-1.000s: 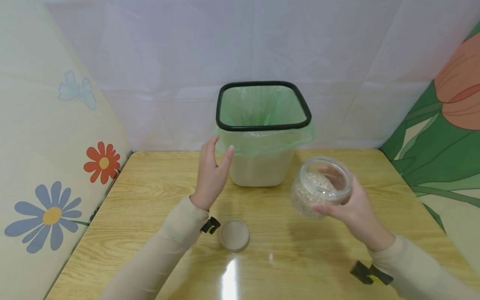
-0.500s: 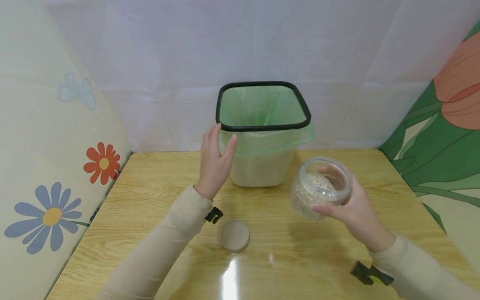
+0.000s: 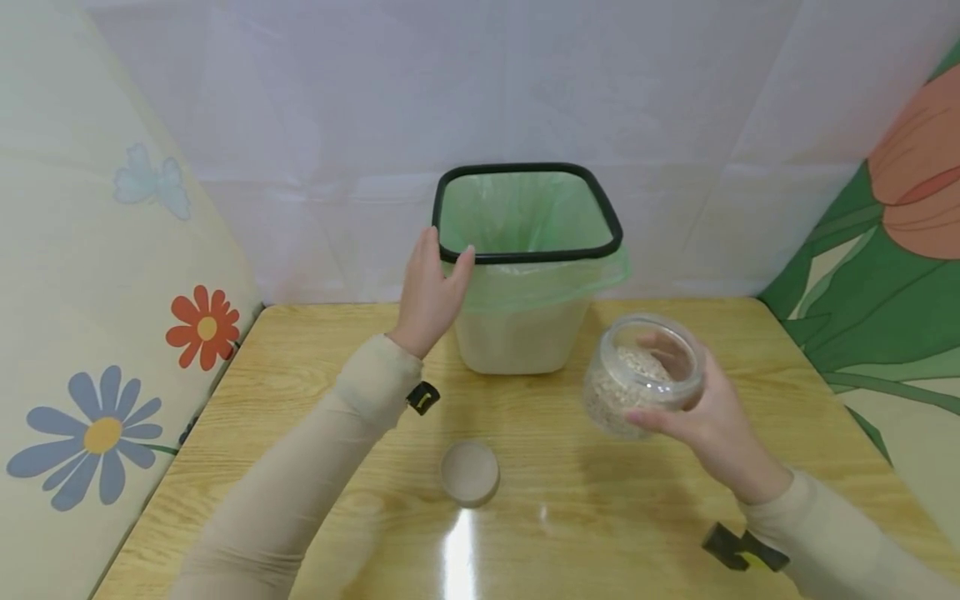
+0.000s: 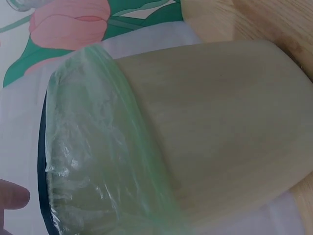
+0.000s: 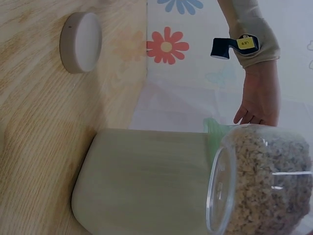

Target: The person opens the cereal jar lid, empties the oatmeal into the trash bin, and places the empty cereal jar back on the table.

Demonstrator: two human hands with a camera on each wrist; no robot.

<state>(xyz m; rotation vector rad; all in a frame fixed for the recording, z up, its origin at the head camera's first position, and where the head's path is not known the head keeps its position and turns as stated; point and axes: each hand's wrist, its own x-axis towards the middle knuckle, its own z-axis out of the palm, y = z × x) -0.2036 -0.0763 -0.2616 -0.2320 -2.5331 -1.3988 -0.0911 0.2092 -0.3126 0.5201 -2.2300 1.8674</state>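
Note:
In the head view my right hand grips a clear jar from its right side, holding it above the table with its lidless mouth up. Pale flakes like oats fill much of it. To the left of the jar stands a cream trash bin with a green liner bag folded over its wall under a black rim. My left hand is at the rim's front left corner, fingers fairly straight and thumb spread. Whether the fingers touch the rim is unclear; the thumb shows apart from it.
A round beige lid lies on the wooden table in front of the bin. Behind the bin hangs a white cloth. Flower-painted panels border the table at both sides.
My left hand has moved up and forward, from beside the folded liner to the black rim's corner. The right hand and its jar have stayed nearly still.

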